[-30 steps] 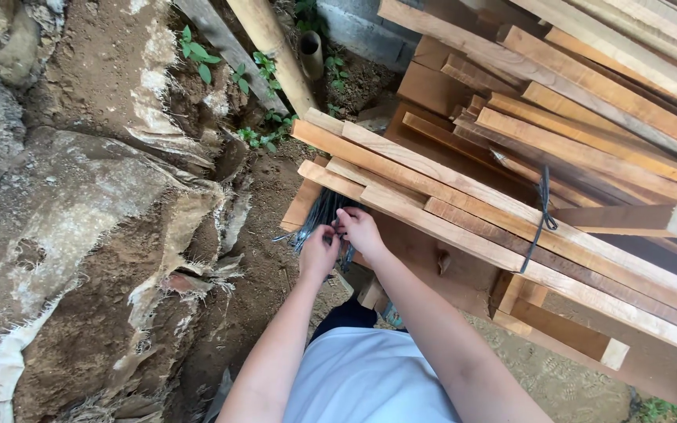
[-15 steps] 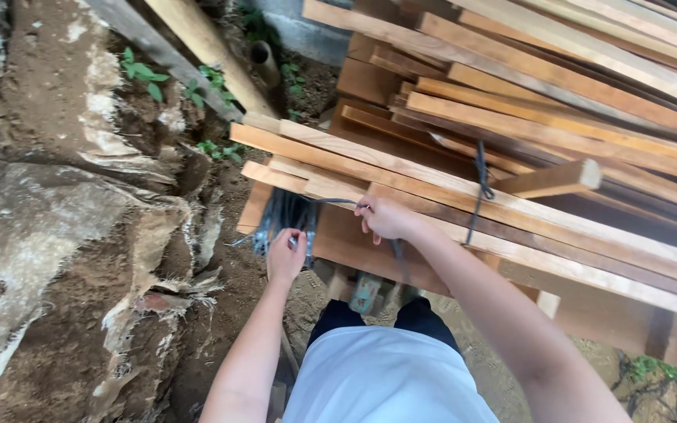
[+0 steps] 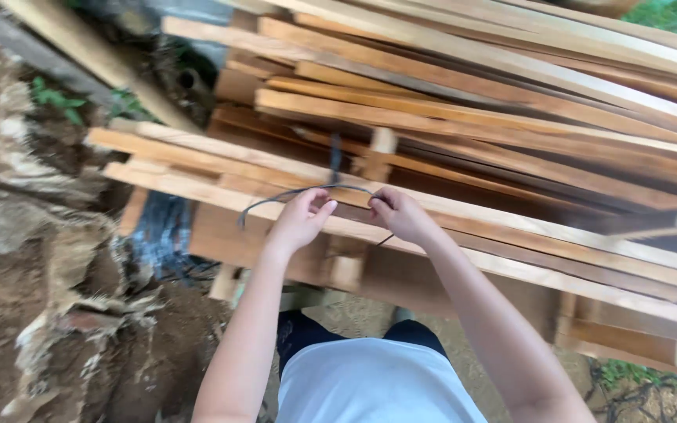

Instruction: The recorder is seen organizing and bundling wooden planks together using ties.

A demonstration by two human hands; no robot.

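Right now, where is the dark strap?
In the head view, the dark strap arcs over the near planks at centre, held between the left hand and right hand.

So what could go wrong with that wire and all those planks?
The wire is bent and pulled between the left hand and right hand; its free end could spring back and scratch an arm. The planks lie loosely stacked and crooked, so tugging might shift one toward the legs. Their rough edges could also give splinters.
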